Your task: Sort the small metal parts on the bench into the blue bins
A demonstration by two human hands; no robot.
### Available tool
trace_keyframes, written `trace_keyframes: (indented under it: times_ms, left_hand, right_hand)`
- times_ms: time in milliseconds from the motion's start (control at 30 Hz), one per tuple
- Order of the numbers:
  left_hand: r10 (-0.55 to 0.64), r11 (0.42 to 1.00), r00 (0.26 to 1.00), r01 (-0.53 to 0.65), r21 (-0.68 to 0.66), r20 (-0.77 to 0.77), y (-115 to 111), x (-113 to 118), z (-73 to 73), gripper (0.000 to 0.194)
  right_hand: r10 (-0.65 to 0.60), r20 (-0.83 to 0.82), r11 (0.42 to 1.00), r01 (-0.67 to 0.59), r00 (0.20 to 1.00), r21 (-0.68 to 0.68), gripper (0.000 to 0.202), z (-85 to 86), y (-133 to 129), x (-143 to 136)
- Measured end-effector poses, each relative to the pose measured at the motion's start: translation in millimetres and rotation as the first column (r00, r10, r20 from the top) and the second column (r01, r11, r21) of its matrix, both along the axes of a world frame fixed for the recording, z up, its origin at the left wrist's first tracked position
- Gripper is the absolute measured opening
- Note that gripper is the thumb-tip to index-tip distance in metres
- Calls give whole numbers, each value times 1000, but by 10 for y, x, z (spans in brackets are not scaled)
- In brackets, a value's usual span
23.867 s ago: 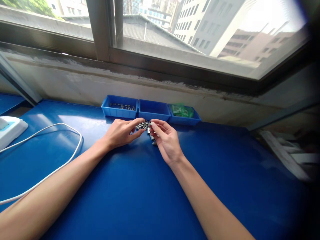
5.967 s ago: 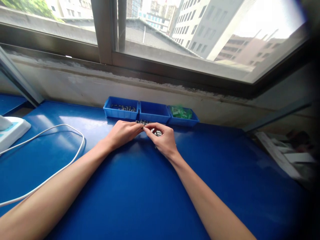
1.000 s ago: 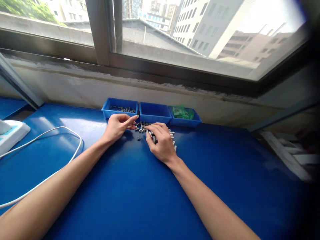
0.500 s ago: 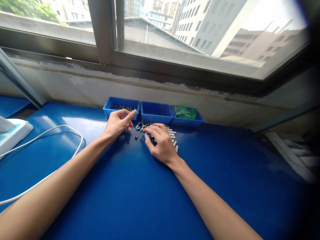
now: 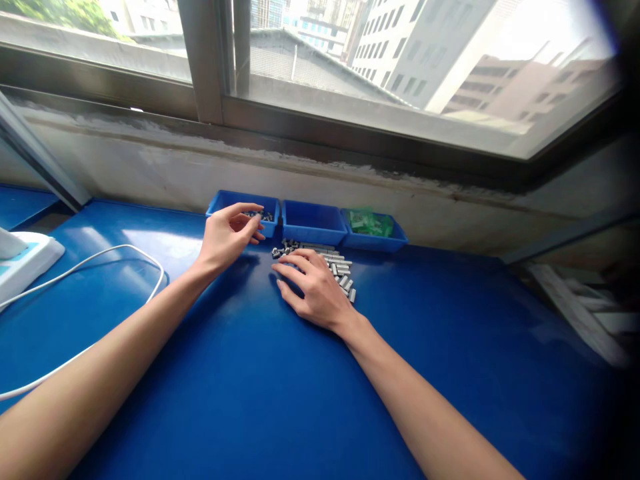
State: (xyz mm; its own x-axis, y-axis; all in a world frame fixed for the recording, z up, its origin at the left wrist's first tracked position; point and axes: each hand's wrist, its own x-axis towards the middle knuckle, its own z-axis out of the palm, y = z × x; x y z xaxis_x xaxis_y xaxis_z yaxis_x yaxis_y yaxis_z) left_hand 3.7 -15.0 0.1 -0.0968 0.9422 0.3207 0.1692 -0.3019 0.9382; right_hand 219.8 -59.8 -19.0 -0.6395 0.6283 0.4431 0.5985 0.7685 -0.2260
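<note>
My left hand [image 5: 229, 233] hovers at the front of the left blue bin [image 5: 214, 203], thumb and forefinger apart, with nothing visible between them. Small metal screws [image 5: 267, 216] lie inside that bin, partly hidden by the fingers. Palm down on the blue table, my right hand [image 5: 314, 287] has its fingers spread. Beyond its fingertips sits a small pile of dark and silver screws [image 5: 285, 248]. Silver metal standoffs [image 5: 341, 265] lie in loose rows behind and to the right of this hand, some covered by it.
A middle blue bin [image 5: 314, 233] and a right bin [image 5: 400, 241] holding green plastic packets [image 5: 370, 222] stand along the wall below the window. On the left, a white cable [image 5: 125, 247] loops over the table [image 5: 240, 400] near a white power strip [image 5: 37, 257].
My left hand's thumb and forefinger have parted as it shifted slightly left. My right hand has slid left, its fingers spreading; the lone screw near it no longer shows, while more standoffs are uncovered.
</note>
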Motion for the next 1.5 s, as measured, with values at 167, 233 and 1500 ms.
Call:
trace_keyframes:
  times_ms: [167,233,1500]
  left_hand:
    - [-227,969,907,248,12,-354,-34,-43,-5,31]
    - [-304,938,814,347,-5,-495,-51,-49,2,30]
    - [-166,893,633,422,158,-756,14,-80,-72,20]
  right_hand:
    - [-107,-104,993,112,989,45,25,-5,3,4]
    - [-226,-211,972,236,951,21,22,-23,27,18]
    - [-387,-444,922,353,808,-161,16,0,77,50]
